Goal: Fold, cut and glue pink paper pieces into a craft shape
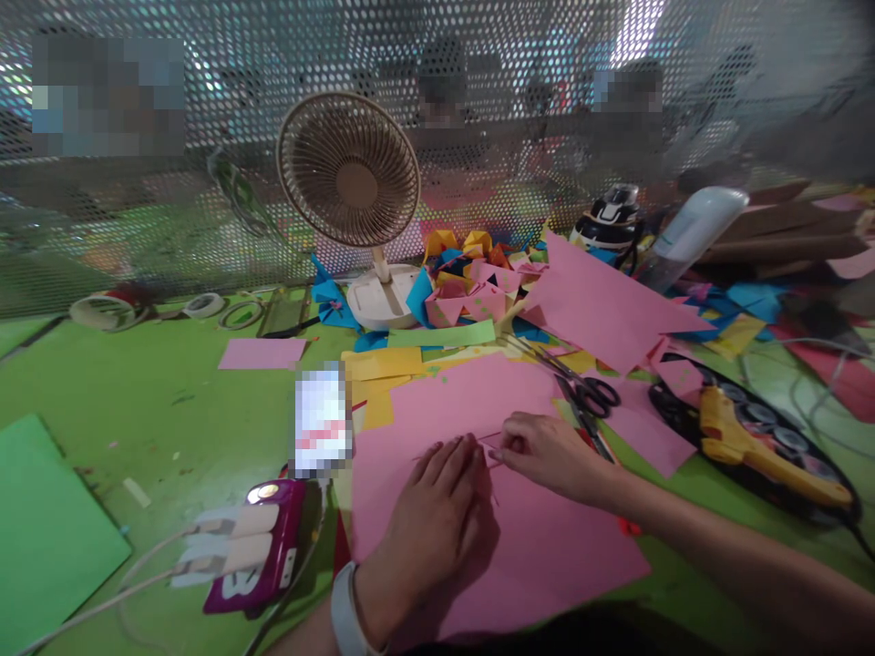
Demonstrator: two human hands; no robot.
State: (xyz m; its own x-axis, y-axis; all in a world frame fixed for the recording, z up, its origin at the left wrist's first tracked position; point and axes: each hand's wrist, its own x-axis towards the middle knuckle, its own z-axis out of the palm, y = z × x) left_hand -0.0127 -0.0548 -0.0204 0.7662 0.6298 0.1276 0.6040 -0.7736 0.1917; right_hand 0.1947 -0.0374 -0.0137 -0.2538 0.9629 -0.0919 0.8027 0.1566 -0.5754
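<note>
A large pink paper sheet (pixel 547 556) lies on the green table (pixel 170 410) in front of me. My left hand (pixel 430 519) rests flat on it, fingers stretched out and together, pressing the paper down. My right hand (pixel 547 451) is pinched on a small pink folded piece at the fingertips of the left hand; the piece is mostly hidden by the fingers. A white band sits on my left wrist. Black-handled scissors (pixel 588 392) lie just beyond my right hand.
A small beige fan (pixel 355 191) stands at the back by a pile of folded coloured paper (pixel 471 282). A yellow glue gun (pixel 758 446) lies on a dark tray at right. A purple power strip (pixel 266 547) with plugs, tape rolls (pixel 102 310), and a green sheet (pixel 41 528) lie left.
</note>
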